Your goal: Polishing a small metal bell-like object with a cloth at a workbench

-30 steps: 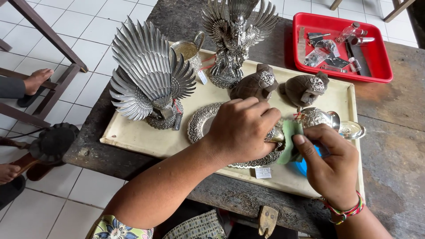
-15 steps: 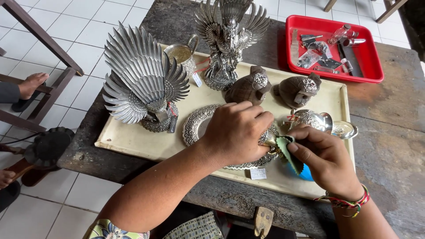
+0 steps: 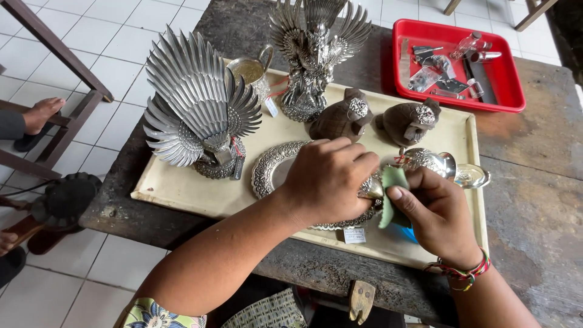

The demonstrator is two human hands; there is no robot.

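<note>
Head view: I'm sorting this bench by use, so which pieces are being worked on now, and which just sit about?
In hand:
left hand holding a small silver piece
right hand pressing a green cloth to it
embossed silver plate beneath

Lying about:
feathered silver bird
winged silver statue
silver cup
two dark shell boxes
red tray of tools

On a tray (image 3: 182, 195), a fan-tailed bird figure (image 3: 194, 109) stands at nine o'clock, a winged statue (image 3: 316, 54) at twelve, two round boxes (image 3: 343, 118) right of it, an embossed plate (image 3: 273, 170) at centre, a smaller tray (image 3: 513, 100) at two o'clock.
</note>
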